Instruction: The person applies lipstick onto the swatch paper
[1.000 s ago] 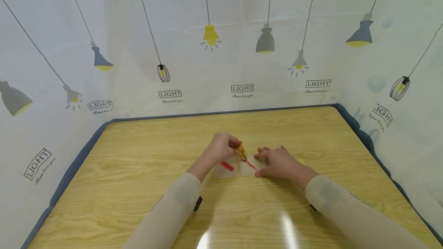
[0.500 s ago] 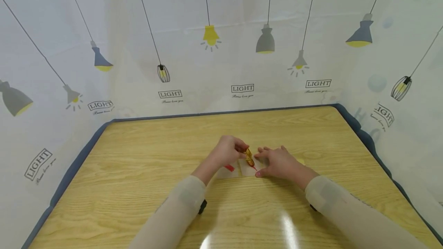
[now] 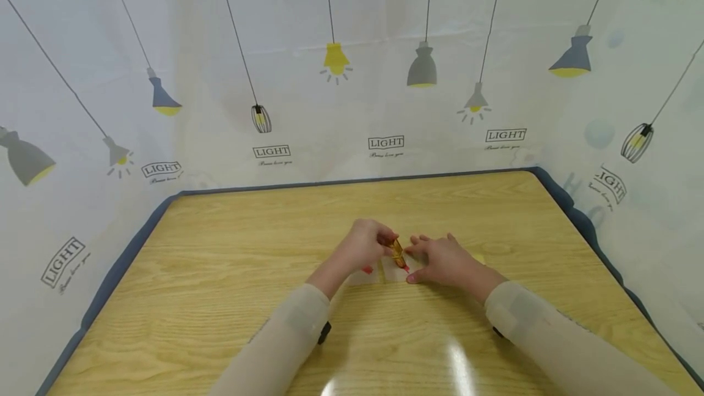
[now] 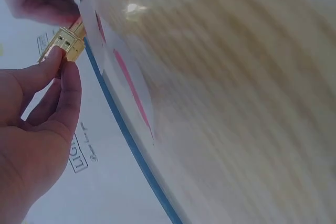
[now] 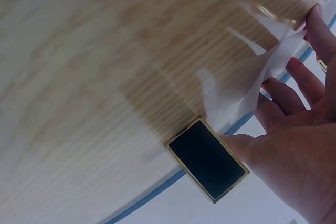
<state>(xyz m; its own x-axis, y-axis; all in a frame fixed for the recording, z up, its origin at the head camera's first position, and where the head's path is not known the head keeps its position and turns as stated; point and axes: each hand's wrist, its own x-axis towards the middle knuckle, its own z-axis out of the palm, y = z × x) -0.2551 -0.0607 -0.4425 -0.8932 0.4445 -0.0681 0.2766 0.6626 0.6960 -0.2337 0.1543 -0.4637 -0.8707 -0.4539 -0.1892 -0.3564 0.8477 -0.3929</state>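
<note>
My left hand (image 3: 363,246) pinches a gold lipstick (image 3: 398,253) between thumb and fingertips, its red tip low over the right-hand white sheet (image 3: 392,274). In the left wrist view, the lipstick (image 4: 68,44) shows a notched gold case. My right hand (image 3: 445,260) lies with spread fingers at that sheet's right edge, thumb close to the red tip. A second white sheet (image 3: 360,278) lies to the left, with a red smear (image 3: 367,269) partly hidden by my left hand. Pink-red streaks (image 4: 131,85) show on the paper in the left wrist view.
A gold-rimmed, black-faced rectangular piece (image 5: 207,161) sits beside my right hand; in the head view a yellow bit (image 3: 480,258) shows behind that wrist. The wooden table (image 3: 247,237) meets a lamp-patterned cloth wall (image 3: 308,96) at the back and sides.
My left hand has moved right and slightly nearer with the lipstick, along the right-hand sheet toward my right thumb. It now covers more of the red marks. My right hand stays put.
</note>
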